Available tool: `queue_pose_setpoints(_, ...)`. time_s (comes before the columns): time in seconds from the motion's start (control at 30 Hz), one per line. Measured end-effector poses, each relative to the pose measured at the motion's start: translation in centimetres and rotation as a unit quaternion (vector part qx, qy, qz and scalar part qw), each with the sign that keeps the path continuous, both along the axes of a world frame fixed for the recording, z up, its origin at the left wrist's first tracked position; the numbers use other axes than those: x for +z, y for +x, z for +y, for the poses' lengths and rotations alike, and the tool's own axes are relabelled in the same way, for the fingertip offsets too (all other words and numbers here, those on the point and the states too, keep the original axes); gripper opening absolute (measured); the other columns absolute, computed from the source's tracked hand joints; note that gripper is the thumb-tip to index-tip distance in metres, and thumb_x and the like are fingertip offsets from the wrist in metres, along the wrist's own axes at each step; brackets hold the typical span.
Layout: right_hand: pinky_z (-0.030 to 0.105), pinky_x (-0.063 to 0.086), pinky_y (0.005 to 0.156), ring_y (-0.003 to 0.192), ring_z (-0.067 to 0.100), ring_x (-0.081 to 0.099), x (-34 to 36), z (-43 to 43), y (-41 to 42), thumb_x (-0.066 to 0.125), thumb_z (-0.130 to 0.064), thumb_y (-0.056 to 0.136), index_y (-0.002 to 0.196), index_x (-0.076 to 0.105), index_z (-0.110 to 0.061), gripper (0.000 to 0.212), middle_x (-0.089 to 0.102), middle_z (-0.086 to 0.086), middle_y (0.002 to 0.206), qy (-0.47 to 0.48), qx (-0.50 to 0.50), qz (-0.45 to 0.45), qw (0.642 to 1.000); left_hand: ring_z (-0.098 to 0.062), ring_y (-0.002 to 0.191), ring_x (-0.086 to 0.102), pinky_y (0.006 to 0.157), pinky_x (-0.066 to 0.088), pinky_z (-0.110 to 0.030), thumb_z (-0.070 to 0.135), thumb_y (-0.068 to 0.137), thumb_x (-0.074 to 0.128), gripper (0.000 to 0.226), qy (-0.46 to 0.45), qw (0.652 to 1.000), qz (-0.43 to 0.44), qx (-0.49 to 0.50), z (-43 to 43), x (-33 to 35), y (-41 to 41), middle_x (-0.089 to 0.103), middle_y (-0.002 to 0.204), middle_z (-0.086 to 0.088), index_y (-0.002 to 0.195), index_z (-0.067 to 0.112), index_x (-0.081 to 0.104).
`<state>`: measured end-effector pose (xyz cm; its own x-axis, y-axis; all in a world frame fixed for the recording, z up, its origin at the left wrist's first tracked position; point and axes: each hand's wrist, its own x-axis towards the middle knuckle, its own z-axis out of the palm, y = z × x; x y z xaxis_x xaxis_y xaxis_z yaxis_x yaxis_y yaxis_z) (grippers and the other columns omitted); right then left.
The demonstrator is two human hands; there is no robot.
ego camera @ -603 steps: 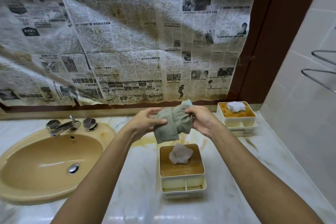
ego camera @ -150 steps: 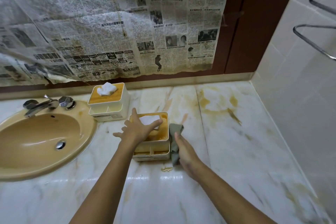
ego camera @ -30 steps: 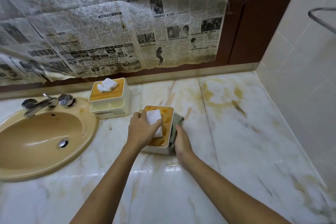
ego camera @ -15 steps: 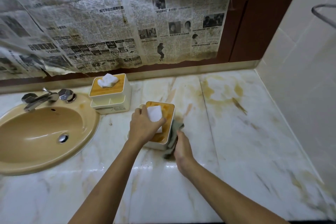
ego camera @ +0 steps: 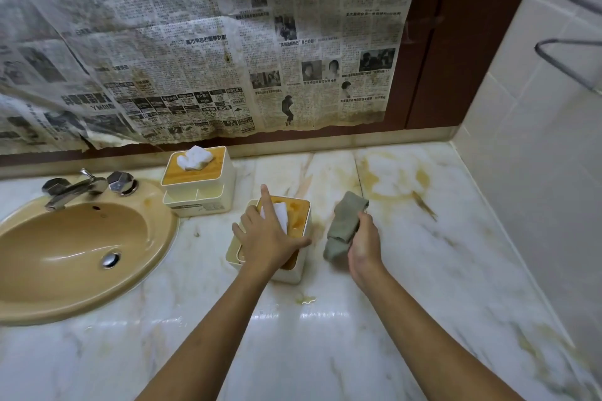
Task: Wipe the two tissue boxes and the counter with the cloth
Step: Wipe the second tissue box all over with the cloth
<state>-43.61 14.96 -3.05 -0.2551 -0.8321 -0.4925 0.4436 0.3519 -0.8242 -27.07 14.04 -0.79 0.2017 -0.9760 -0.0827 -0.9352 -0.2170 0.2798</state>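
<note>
A cream tissue box with a wooden lid (ego camera: 298, 215) stands in the middle of the white marble counter (ego camera: 325, 352). My left hand (ego camera: 267, 238) lies spread over its lid and grips it, covering part of the white tissue. My right hand (ego camera: 363, 246) holds the folded grey-green cloth (ego camera: 343, 225) just to the right of that box, apart from it and a little above the counter. The second tissue box (ego camera: 198, 184), same make, stands at the back next to the basin with a tissue sticking out.
A tan basin (ego camera: 71, 247) with a chrome tap (ego camera: 75, 187) fills the left. Yellow-brown stains (ego camera: 394, 182) mark the counter at the back right. Newspaper (ego camera: 195, 42) covers the mirror. A tiled wall (ego camera: 537, 156) with a metal rack (ego camera: 573, 42) bounds the right.
My right hand has pulled the cloth away from the right side of the near tissue box and lifted it to the right. My left hand stays on the lid.
</note>
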Motion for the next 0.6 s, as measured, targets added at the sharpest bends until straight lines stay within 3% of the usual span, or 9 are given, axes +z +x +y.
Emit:
queue_pose_setpoints(0.17, 0.034, 0.045, 0.083, 0.088, 0.017, 0.061, -0.8, 1.3, -1.4, 0.037, -0.032, 0.103, 0.097, 0.068, -0.02, 0.034, 0.068, 0.002, 0.096, -0.004, 0.018, 0.021, 1.0, -0.031, 0.132, 0.036, 0.107, 0.032, -0.047, 0.064, 0.046, 0.088, 0.155, 0.034, 0.994, 0.025, -0.096, -1.9, 0.4, 2.2, 0.035, 0.147, -0.009, 0.154, 0.035, -0.019)
queue_pose_setpoints(0.37, 0.034, 0.045, 0.082, 0.085, 0.016, 0.061, -0.6, 1.6, -1.2, 0.038, -0.031, 0.103, 0.091, 0.068, -0.019, 0.035, 0.068, 0.002, 0.092, -0.009, 0.049, 0.03, 0.998, -0.028, 0.143, 0.02, 0.118, 0.015, -0.049, 0.055, 0.045, 0.093, 0.155, 0.113, 0.952, 0.002, -0.285, -3.7, 2.4, 5.5, 0.027, 0.157, 0.002, 0.149, 0.051, -0.022)
queue_pose_setpoints(0.6, 0.032, 0.046, 0.081, 0.086, 0.015, 0.063, -0.6, 1.9, 0.6, 0.036, -0.03, 0.104, 0.092, 0.07, -0.015, 0.039, 0.071, 0.001, 0.09, -0.015, 0.09, 0.035, 0.995, -0.027, 0.146, 0.02, 0.119, 0.002, -0.054, 0.074, 0.048, 0.082, 0.146, 0.083, 0.967, -0.021, -0.239, -3.9, 2.8, 4.4, 0.038, 0.149, -0.006, 0.152, 0.046, -0.016)
